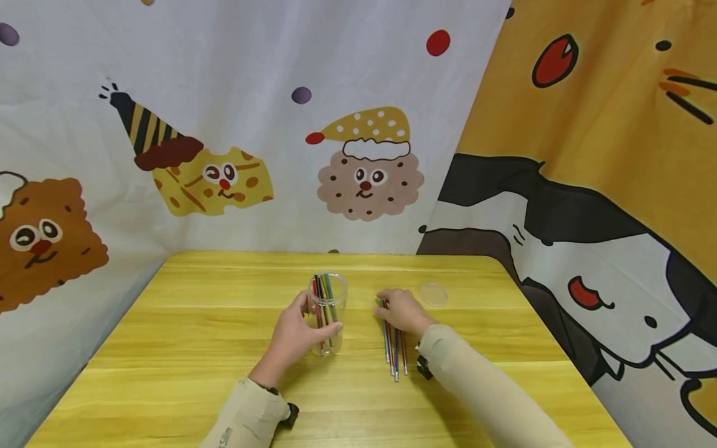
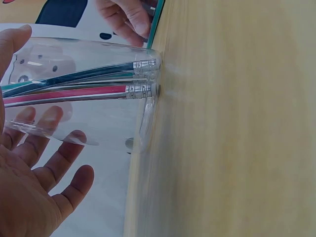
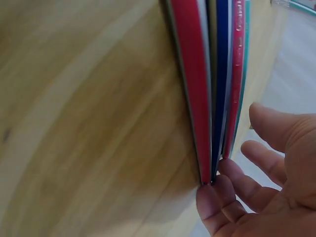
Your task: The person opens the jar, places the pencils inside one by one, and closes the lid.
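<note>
A clear plastic jar point(image 1: 338, 316) stands upright on the table with several pencils point(image 1: 323, 305) inside. My left hand point(image 1: 294, 333) holds it, thumb on the near side and fingers behind. In the left wrist view, metal-banded ends of a dark pencil point(image 2: 94, 75) and a pink one point(image 2: 84, 94) lean at the jar's base. To the right, several loose pencils point(image 1: 396, 354) lie in a bunch on the tabletop. My right hand point(image 1: 404, 309) is over their far ends. In the right wrist view its fingertips point(image 3: 210, 197) touch the ends of the red and blue pencils point(image 3: 223, 74), the thumb apart from them.
A round clear lid point(image 1: 434, 294) lies flat on the wooden table point(image 1: 213, 311), beyond the right hand. Behind the table hangs a cartoon-printed curtain point(image 1: 235, 112), which also runs along both sides.
</note>
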`<state>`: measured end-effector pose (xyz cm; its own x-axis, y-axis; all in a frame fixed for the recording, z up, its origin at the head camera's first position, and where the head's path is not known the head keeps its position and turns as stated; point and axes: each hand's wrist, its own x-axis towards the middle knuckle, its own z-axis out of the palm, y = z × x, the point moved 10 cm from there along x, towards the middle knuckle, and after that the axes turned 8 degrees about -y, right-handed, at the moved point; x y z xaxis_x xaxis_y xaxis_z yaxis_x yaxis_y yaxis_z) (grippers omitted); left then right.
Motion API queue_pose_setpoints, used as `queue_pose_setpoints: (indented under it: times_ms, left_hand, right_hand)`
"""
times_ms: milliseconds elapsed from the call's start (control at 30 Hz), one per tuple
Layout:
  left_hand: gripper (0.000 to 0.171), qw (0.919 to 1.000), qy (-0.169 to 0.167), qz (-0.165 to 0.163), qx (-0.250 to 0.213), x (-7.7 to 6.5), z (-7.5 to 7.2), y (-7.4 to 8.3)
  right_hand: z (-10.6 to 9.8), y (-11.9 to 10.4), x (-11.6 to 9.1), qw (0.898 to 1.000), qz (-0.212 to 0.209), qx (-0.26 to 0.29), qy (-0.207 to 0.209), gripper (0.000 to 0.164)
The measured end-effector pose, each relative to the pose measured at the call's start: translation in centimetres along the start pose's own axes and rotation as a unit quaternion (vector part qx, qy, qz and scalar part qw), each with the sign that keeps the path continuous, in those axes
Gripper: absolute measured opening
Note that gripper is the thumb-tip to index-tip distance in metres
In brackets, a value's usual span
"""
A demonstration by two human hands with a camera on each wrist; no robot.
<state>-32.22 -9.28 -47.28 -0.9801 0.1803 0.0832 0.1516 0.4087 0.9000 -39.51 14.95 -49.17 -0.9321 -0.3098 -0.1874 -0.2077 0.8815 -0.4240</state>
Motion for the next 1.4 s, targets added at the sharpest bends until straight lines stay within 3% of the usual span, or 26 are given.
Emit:
queue_pose_setpoints:
  times_ms: [400, 667, 900, 1100, 1200, 1267, 1400]
  left_hand:
    - [0.063, 0.9999, -0.001, -0.002, 0.01, 0.0, -0.2, 0.4]
    - [0.06, 0.9998, 0.009, 0.0, 0.018, 0.0, -0.5, 0.6]
    - [0.057, 0.9998, 0.009, 0.012, 0.014, -0.1, -0.3, 0.5]
    - [0.062, 0.9998, 0.01, 0.008, 0.014, 0.0, -0.2, 0.4]
    - [0.064, 0.9998, 0.011, 0.006, 0.015, 0.0, -0.1, 0.2]
    - [0.063, 0.9998, 0.01, 0.006, 0.013, 0.0, -0.1, 0.2]
    - [0.062, 0.9999, 0.007, 0.004, 0.011, -0.1, 0.2, 0.2]
  right_hand:
    - [-0.2, -0.3, 1.6, 0.998, 0.018, -0.049, 0.042, 0.035]
    - [-0.6, -0.9, 2.4, 0.995, 0.067, -0.064, 0.027, 0.037]
    - [-0.4, -0.7, 3.4, 0.988, 0.139, -0.068, 0.012, 0.035]
    - [0.1, -0.3, 4.2, 0.98, 0.185, -0.079, 0.01, 0.06]
    - [0.3, -0.2, 4.6, 0.977, 0.198, -0.076, 0.012, 0.064]
    - [0.3, -0.1, 4.7, 0.977, 0.2, -0.068, 0.014, 0.06]
    - [-0.1, -0.1, 4.6, 0.984, 0.173, -0.038, 0.004, 0.026]
